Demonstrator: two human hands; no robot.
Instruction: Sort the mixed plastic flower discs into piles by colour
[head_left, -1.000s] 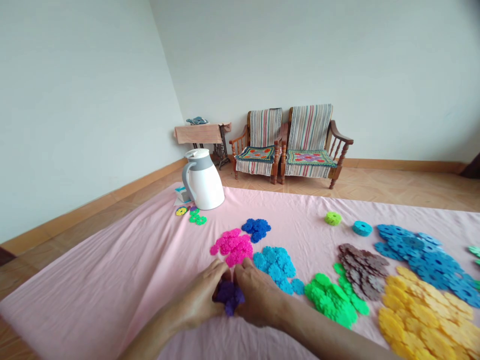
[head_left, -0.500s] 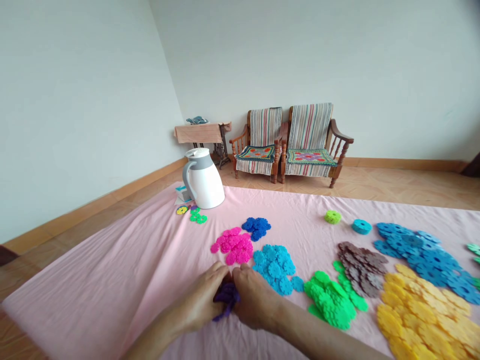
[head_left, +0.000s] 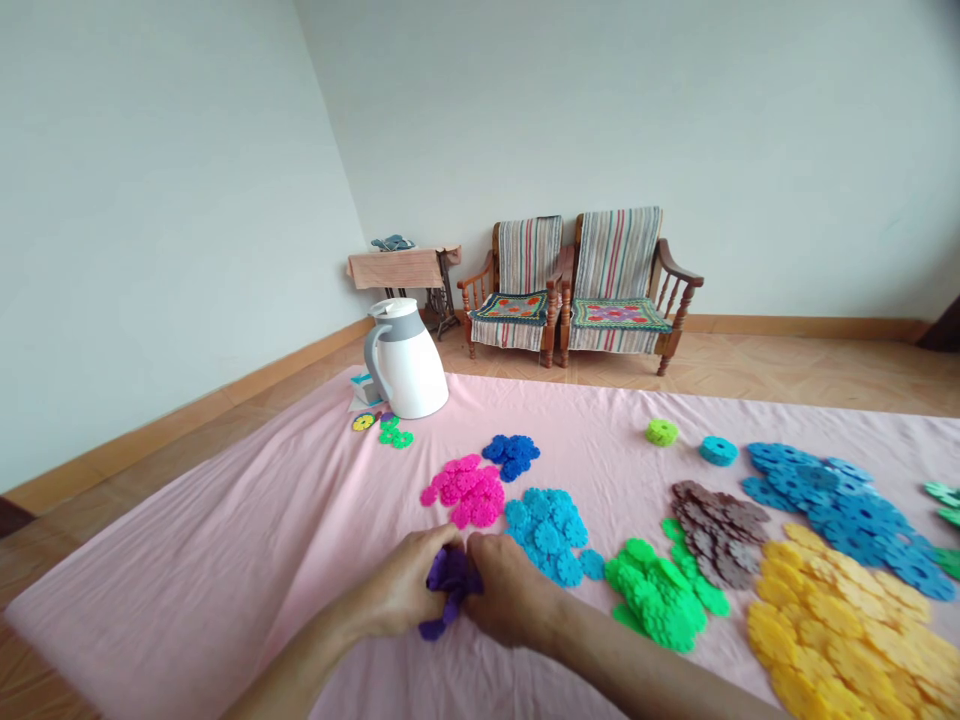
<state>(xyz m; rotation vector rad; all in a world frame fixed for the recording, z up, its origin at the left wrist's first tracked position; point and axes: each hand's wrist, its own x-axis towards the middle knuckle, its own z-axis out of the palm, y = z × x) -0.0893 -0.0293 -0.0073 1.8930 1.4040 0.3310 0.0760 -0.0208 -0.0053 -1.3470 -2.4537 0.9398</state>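
Several purple flower-shaped plastic discs (head_left: 450, 580) are bunched between my two hands, low in the middle of the head view. My left hand (head_left: 411, 582) is closed around their left side. From the right, my right hand (head_left: 504, 588) has its fingers curled onto the same discs; its fingertips are hidden. Just beyond my hands lies a pile of pink discs (head_left: 469, 490), with dark blue discs (head_left: 511, 456) behind it. Light blue discs (head_left: 547, 530) spread out beside my right hand.
Bright green discs (head_left: 660, 595), brown discs (head_left: 720, 530), yellow discs (head_left: 832, 630) and blue discs (head_left: 847, 510) lie to the right on the pink cloth (head_left: 187, 570). A lime stack (head_left: 661, 432) and a teal stack (head_left: 718, 451) stand behind. A white jug (head_left: 412, 365) stands at the far left.
The purple discs have turned and show more of their faces between my hands. My hands have shifted slightly, and the view has moved a little.
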